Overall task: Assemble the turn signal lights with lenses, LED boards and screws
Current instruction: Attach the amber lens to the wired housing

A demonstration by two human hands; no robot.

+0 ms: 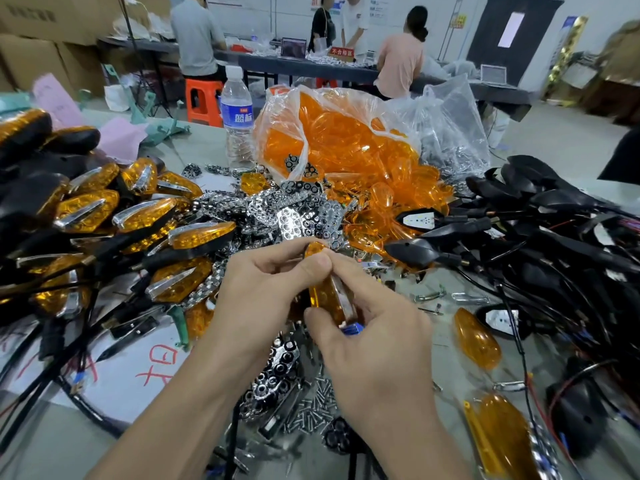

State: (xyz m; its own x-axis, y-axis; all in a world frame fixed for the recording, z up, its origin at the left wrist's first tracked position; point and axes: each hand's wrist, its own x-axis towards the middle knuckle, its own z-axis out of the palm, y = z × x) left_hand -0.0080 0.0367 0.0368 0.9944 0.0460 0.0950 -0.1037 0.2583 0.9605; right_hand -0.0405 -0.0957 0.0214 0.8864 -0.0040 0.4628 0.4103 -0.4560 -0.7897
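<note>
Both my hands hold one turn signal light with an orange lens (323, 296) upright over the middle of the table. My left hand (263, 292) grips its upper end, thumb pressed on the top. My right hand (374, 337) pinches its lower end, fingers laid along a chrome strip on the lens. A blue connector (351, 329) shows just under the light. Below my hands lie chrome reflector pieces (277, 372) and a scatter of small screws (315, 410). What is inside the light is hidden.
Finished orange lights (138, 216) pile up at left. A clear bag of orange lenses (346, 143) stands behind, next to a water bottle (237, 116). Black wired housings (536, 237) fill the right side. Loose lenses (478, 337) lie at right. People work at a far table.
</note>
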